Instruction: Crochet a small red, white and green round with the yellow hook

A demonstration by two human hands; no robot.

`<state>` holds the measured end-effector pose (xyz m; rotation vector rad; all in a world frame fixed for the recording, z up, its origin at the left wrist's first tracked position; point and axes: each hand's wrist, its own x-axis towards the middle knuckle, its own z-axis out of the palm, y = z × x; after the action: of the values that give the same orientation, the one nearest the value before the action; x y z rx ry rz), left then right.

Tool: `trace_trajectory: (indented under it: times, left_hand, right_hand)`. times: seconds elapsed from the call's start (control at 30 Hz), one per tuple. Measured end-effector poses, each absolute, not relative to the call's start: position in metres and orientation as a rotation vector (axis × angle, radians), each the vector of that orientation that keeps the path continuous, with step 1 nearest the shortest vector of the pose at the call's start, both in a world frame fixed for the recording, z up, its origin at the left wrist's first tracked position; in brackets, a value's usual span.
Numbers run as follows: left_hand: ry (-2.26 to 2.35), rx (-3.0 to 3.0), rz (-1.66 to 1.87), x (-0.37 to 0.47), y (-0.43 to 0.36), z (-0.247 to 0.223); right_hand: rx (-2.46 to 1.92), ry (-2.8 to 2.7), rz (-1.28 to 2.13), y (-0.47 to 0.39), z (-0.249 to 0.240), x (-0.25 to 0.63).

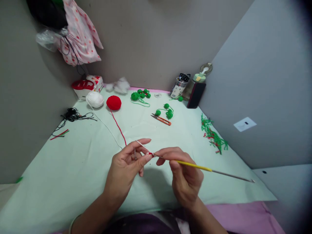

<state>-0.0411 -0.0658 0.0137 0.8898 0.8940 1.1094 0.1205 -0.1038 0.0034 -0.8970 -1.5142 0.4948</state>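
Note:
My left hand (124, 167) pinches a small red crochet piece (151, 154) between thumb and fingers, with white yarn (142, 145) stretched over the index finger. My right hand (186, 174) grips a crochet hook (195, 165) with a yellow handle and metal ends. Its near tip meets the red piece at my left fingertips; the other end points out to the right. Red yarn (118, 126) leads from a red yarn ball (113, 102) toward my left hand, and a white strand comes from the white yarn ball (95, 99). The exact stitch is too small to make out.
Orange thread snips (161, 119) lie mid-table beside small green balls (169, 113). Green yarn scraps (214, 136) line the right edge, black cord (73, 115) the left. At the back stand a pen holder (178, 87), a phone (196, 95) and white stuffing (122, 85).

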Motion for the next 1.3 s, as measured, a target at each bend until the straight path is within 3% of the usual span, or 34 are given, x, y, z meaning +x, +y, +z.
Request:
trace_trajectory:
  times: [0.27,0.5,0.73,0.8,1.07,1.17,1.3]
  left_hand:
    - [0.967,0.937,1.120,-0.040,-0.068,0.011]
    - [1.055,1.034,1.186,-0.040,-0.071,0.015]
    - [1.019,0.993,1.158,-0.040,-0.071,0.014]
    - [0.966,0.938,1.125,-0.041,-0.070,0.012]
    - [0.855,0.868,1.033,-0.045,-0.066,0.009]
    - [0.921,0.963,1.076,-0.045,-0.065,0.010]
    - [0.980,1.001,1.106,-0.044,-0.066,0.015]
  right_hand:
    - [-0.890,-1.694,0.186,-0.103,0.000,0.117]
    - [-0.901,-1.575,0.347,-0.100,0.000,0.118]
    - [-0.955,-1.820,-0.093,-0.109,-0.010,0.117]
    - [-0.940,-1.815,-0.047,-0.109,-0.010,0.117]
    - [-0.838,-1.297,0.705,-0.090,0.003,0.116]
    - [-0.851,-1.282,0.752,-0.090,0.003,0.117]
    - [-0.847,-1.451,0.566,-0.095,0.001,0.118]
